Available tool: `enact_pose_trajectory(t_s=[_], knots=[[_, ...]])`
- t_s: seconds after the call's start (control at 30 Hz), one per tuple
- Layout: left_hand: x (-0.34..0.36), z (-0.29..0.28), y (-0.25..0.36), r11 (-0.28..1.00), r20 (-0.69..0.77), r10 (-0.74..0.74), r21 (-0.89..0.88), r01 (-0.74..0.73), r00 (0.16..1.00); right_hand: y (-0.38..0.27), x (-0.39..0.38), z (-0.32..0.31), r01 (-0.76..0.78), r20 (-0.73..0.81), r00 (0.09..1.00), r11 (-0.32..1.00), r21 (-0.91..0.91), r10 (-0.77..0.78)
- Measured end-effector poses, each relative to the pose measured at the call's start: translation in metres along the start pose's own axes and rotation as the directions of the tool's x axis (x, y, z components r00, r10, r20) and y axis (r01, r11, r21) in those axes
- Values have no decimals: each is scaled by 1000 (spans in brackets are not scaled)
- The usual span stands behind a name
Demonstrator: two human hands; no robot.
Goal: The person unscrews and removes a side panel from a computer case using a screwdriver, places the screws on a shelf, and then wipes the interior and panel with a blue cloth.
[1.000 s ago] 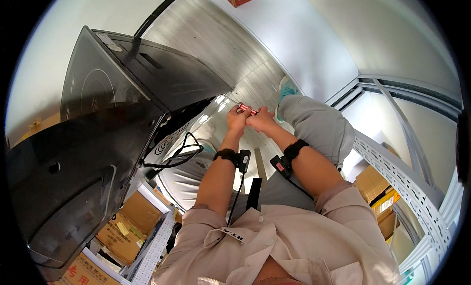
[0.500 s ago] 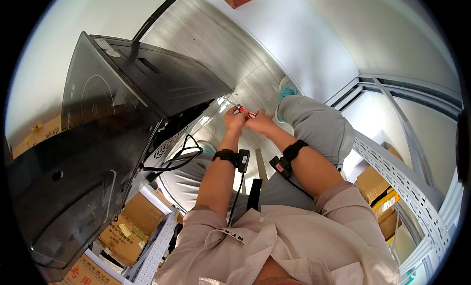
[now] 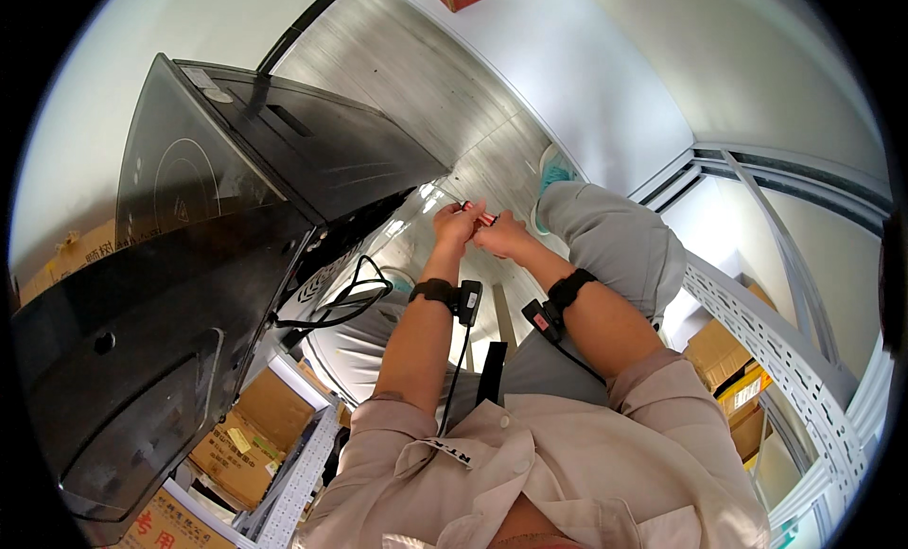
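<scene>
Both hands meet in front of me, beside the lower corner of a large black box-shaped appliance (image 3: 312,152). My left hand (image 3: 455,225) is closed round one end of a small red-and-black tool (image 3: 479,216). My right hand (image 3: 504,236) grips the other end, its fingers curled. The fingers cover much of the tool, so its exact kind is unclear. The hands stay a little apart from the appliance's vented side. A looped black cable (image 3: 364,303) hangs from that side, left of my left forearm.
Cardboard boxes (image 3: 253,440) sit on a white perforated rack (image 3: 293,483) at the lower left. Another white perforated rack (image 3: 771,336) with boxes stands at the right. Grey flooring (image 3: 397,71) runs to a white wall panel (image 3: 605,86). My knees flank my hands.
The tool has turned slightly in my fingers, and both hands have shifted a little. The appliance and cable have not visibly moved.
</scene>
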State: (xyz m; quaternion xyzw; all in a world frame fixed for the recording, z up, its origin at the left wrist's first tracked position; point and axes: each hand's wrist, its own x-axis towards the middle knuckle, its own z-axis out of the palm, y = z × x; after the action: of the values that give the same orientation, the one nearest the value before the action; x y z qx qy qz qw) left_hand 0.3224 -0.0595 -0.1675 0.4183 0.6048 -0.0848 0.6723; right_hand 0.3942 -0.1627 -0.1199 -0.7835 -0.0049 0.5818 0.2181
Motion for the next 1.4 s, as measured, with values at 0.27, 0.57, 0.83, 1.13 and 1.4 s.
enact_pose_trajectory(t_s=[0.27, 0.57, 0.83, 1.13, 1.4], knots=[[-2, -1, -9, 963, 28, 92, -258, -81, 995, 4, 12, 2, -14, 71, 997, 1000, -5, 14], [2, 4, -6, 993, 17, 68, -95, -66, 998, 5, 11, 6, 19, 2, 1000, 1000, -10, -19], [0, 5, -6, 985, 14, 110, -133, -108, 994, 10, 18, 12, -18, -42, 999, 996, 83, 22], [29, -12, 8, 891, -151, 59, -438, -120, 987, 1, 4, 4, -31, 90, 996, 997, 67, 25], [39, -12, 10, 859, -230, -2, -499, -116, 973, 1, 0, 3, -40, 152, 988, 997, 71, 29]])
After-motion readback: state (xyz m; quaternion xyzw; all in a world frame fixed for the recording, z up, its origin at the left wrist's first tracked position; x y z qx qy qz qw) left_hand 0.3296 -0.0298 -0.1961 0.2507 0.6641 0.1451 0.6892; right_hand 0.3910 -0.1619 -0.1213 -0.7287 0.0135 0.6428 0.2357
